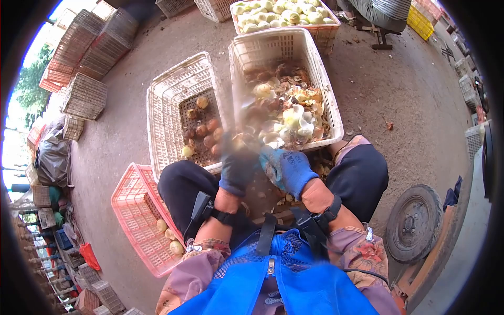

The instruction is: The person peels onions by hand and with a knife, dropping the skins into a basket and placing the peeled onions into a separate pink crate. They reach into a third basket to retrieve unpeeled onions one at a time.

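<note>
My left hand (236, 165), in a grey-blue glove, is blurred at the near edge between two white baskets; its fingers and anything in them are smeared. My right hand (287, 167), in a blue glove, has its fingers curled beside it; what they hold is hidden. Beyond my hands stands a white basket (332, 105) with peeled skins (299, 121) and onion pieces. The white basket (157, 126) to the left holds several brown onions (202, 130). A pink basket (128, 210) by my left knee has a few pale onions (169, 233).
A crate of peeled onions (286, 14) stands at the far side. Stacked crates (86, 44) are at the upper left. A wheel (415, 223) lies at the right. Another person (386, 13) sits at the upper right near a yellow crate (421, 23).
</note>
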A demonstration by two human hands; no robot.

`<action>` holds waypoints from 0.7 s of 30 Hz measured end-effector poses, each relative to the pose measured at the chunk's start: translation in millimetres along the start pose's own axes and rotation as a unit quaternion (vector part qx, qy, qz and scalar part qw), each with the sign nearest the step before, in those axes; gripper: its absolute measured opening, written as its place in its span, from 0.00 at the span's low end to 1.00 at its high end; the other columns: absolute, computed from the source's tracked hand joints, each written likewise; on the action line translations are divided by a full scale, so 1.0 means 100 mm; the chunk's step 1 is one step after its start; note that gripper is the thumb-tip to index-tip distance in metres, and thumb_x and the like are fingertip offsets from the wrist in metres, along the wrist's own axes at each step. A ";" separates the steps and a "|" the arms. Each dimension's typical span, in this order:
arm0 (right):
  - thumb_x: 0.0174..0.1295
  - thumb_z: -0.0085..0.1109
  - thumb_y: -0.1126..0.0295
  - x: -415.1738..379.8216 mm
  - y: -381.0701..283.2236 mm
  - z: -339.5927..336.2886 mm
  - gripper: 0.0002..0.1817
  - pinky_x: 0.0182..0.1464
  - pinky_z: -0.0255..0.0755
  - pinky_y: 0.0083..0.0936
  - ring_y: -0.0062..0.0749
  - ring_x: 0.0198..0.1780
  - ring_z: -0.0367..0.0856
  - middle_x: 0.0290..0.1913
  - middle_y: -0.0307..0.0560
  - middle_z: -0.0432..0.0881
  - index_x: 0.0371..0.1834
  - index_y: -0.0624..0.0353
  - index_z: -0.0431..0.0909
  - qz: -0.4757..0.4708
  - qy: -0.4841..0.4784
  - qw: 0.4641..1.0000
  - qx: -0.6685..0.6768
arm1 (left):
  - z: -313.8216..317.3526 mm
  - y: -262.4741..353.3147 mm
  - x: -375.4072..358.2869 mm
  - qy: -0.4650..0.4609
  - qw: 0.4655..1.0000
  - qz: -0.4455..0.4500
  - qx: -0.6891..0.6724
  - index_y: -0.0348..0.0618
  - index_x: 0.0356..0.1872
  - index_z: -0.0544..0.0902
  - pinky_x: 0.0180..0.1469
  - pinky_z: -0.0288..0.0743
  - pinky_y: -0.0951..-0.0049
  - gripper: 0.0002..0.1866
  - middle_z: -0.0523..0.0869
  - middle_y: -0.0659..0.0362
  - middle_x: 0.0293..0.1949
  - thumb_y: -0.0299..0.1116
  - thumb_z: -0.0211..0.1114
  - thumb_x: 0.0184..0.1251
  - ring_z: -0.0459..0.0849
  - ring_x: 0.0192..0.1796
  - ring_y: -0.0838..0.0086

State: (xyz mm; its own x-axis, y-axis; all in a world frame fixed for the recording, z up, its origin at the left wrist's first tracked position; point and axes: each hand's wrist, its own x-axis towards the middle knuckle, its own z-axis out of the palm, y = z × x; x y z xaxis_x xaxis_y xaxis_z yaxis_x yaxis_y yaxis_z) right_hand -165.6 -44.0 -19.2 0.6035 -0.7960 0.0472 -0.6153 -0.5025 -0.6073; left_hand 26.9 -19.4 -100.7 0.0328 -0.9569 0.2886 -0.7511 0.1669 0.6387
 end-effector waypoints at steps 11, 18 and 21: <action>0.68 0.55 0.61 -0.03 -0.06 -0.21 0.16 0.36 0.77 0.47 0.53 0.37 0.85 0.36 0.53 0.85 0.57 0.49 0.75 0.012 -0.056 0.996 -0.073 | -0.18 0.51 0.23 0.010 0.863 -0.183 -0.472 0.44 0.52 0.82 0.31 0.82 0.77 0.22 0.88 0.60 0.38 0.53 0.56 0.76 0.86 0.31 0.76; 0.66 0.57 0.63 -0.03 -0.03 -0.08 0.14 0.32 0.78 0.43 0.49 0.34 0.86 0.33 0.50 0.85 0.53 0.51 0.74 -0.003 -0.037 0.995 -0.092 | -0.23 0.46 0.25 -0.011 0.766 -0.259 -0.589 0.43 0.52 0.81 0.34 0.83 0.75 0.22 0.88 0.60 0.38 0.52 0.56 0.76 0.86 0.32 0.75; 0.65 0.58 0.64 -0.02 -0.14 -0.15 0.13 0.32 0.78 0.44 0.49 0.34 0.87 0.32 0.50 0.86 0.51 0.51 0.75 0.030 -0.056 0.991 -0.120 | -0.14 0.26 0.19 -0.024 0.991 -0.018 -0.131 0.43 0.52 0.82 0.33 0.82 0.74 0.22 0.87 0.61 0.36 0.53 0.57 0.75 0.85 0.31 0.76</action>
State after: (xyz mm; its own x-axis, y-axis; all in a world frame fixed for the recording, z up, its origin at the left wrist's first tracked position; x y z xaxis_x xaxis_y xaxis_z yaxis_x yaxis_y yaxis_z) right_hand -165.8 -40.8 0.7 0.6058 -0.7915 -0.0805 -0.7472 -0.5313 -0.3992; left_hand 17.0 -29.7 -68.8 0.0201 -0.9723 0.2328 -0.5526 0.1833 0.8130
